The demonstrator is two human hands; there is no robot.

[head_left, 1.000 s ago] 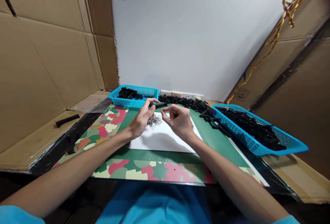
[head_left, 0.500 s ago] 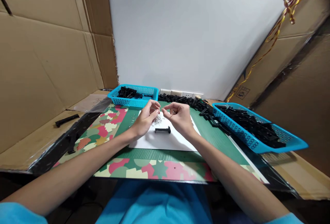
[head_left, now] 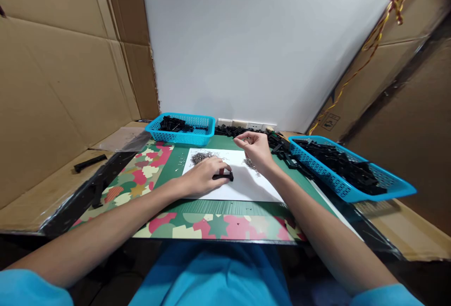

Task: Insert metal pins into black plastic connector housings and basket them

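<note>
On the white sheet point(head_left: 229, 192), my left hand point(head_left: 204, 176) has its fingers closed around a slim black plastic part point(head_left: 224, 176), whose right end sticks out. My right hand point(head_left: 256, 150) is raised over the sheet's right side, thumb and index finger pinched together; whatever lies between the tips is too small to make out. Behind my left hand spreads a pile of tiny metal pieces point(head_left: 202, 156). A smaller heap of tiny metal pieces point(head_left: 249, 162) lies just below my right hand, partly hidden by it.
A blue basket point(head_left: 181, 140) with black parts stands at the back left, another blue basket point(head_left: 327, 181) full of them at the right. Loose black parts point(head_left: 282, 148) line the table's back edge. One black part point(head_left: 89, 163) lies on cardboard at the left. Cardboard walls flank both sides.
My hands were close together above the sheet and have parted. The left came down and took hold of the black part; the right moved right and slightly up, still pinched.
</note>
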